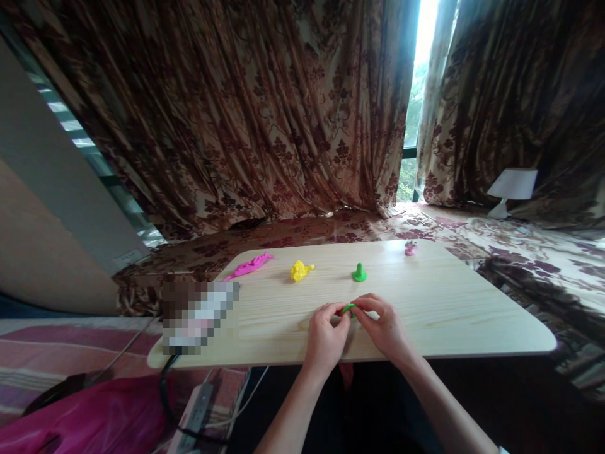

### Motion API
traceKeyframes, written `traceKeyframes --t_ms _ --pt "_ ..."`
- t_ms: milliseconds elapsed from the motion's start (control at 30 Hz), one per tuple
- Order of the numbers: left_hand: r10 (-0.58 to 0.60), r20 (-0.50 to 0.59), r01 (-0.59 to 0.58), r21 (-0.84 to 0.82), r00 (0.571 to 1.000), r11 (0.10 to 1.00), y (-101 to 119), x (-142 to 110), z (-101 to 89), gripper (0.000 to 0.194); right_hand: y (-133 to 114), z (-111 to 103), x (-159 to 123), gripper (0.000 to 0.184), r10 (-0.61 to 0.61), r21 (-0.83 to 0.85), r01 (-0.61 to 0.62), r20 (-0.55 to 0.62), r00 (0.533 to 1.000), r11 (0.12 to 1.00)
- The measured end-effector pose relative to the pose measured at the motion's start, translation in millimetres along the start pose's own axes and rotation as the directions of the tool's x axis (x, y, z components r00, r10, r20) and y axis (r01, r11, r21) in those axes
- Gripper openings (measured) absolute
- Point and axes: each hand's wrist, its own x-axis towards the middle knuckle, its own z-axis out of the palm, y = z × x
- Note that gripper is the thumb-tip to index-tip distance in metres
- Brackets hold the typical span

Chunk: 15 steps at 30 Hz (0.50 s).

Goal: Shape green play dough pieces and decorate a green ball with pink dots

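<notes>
At the near left, beyond a magenta cloth, a power strip lay below the table, and a thick black cable rose to a pixelated item on the tabletop that could not be made out. By the table's near edge, the left hand and right hand met fingertip to fingertip, thumbs and forefingers closed in narrow pinches on a thin, curved green clay-like strip held between them. So slender a strip looked likely to stretch or tear if the hands drew apart, and to flatten if the pinch grew too hard. Just past the hands stood a green knob-topped clay piece on a spreading base; a forward slip of the right knuckles could have dented it or tipped it over. To its left sat a lumpy yellow clay piece with a small stalk, then a long magenta clay piece. A small pink clay figure with green on top stood near the far edge, where a bump to the table might have toppled it. Beyond hung floral curtains, with a white lamp at the right.
</notes>
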Motion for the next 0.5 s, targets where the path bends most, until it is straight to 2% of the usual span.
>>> traceKeyframes --t_ms 500 --pt "0.025 -0.002 -0.025 0.041 1.0 0.999 -1.0 -0.3 2.8 0.01 -0.6 -1.3 -1.1 0.01 -0.009 -0.008 0.009 -0.025 1.0 1.0"
